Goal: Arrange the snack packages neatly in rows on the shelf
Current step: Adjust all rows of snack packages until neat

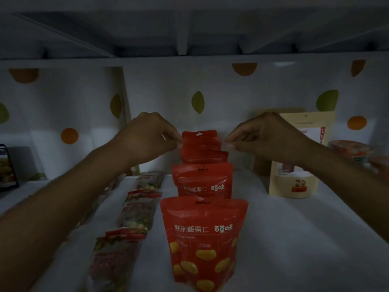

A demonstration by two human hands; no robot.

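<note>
The row you are building runs straight away from you down the middle of the shelf (pixel 294 239). The front chestnut pouch (pixel 203 243) stands upright nearest you and the middle chestnut pouch (pixel 203 182) is close behind it. The rear chestnut pouch (pixel 200 142) is farthest back, near the dotted back wall (pixel 242 98). That rear pouch is the one that matters. It stands upright between your two hands, its flat face towards you and its top edge running left to right, across the line of the row. Your left hand (pixel 151 135) is the one on it, with thumb and fingers curled and pinching the top left corner. Your right hand (pixel 265 135) is at the same height on the other side, fingertips drawn together just beside the top right edge. In this dim light you cannot tell whether they have hold of the foil or stop just short of it. The rear pouch looks to sit slightly left of the middle one, so any squaring up probably means nudging it right, and the right hand would need a sure grip first. The flat snack packs (pixel 134 209) lie in their own line to the left, and the cream pouch (pixel 294 178) stands well apart on the right.
</note>
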